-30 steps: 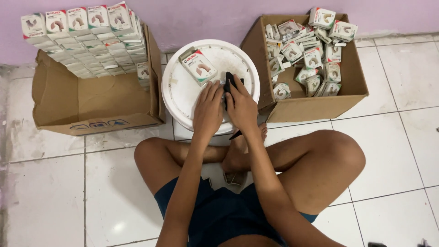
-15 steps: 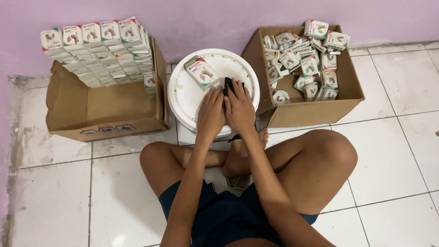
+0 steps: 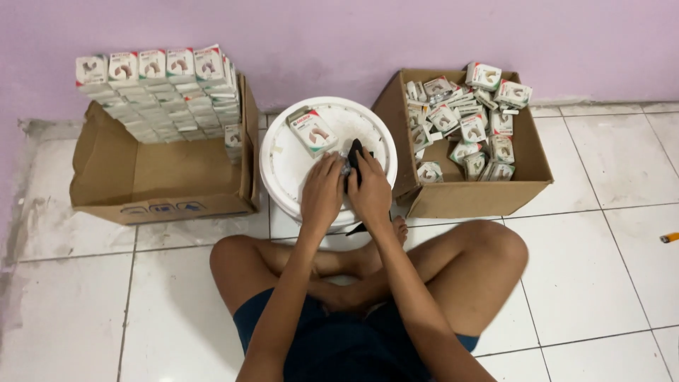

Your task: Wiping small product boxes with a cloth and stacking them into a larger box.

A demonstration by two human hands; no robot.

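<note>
I sit cross-legged on a tiled floor in front of a white bucket lid [image 3: 286,164]. My left hand [image 3: 322,191] and my right hand [image 3: 371,189] rest side by side on the lid, both pinching a small black object [image 3: 354,153] between them. A small white, red and green box [image 3: 312,130] lies on the lid just beyond my left hand. What the black object is stays partly hidden by my fingers.
A cardboard box [image 3: 163,177] on the left holds neat stacked rows of small boxes [image 3: 166,88] along its far side. Another cardboard box [image 3: 488,191] on the right holds a loose heap of the same small boxes [image 3: 467,120]. A purple wall runs behind. A small orange item [image 3: 669,238] lies at the right edge.
The view has tilted back, so everything sits lower in the frame. My hands stay together on the lid, still working the black object; my left fingers have curled closer to it.
</note>
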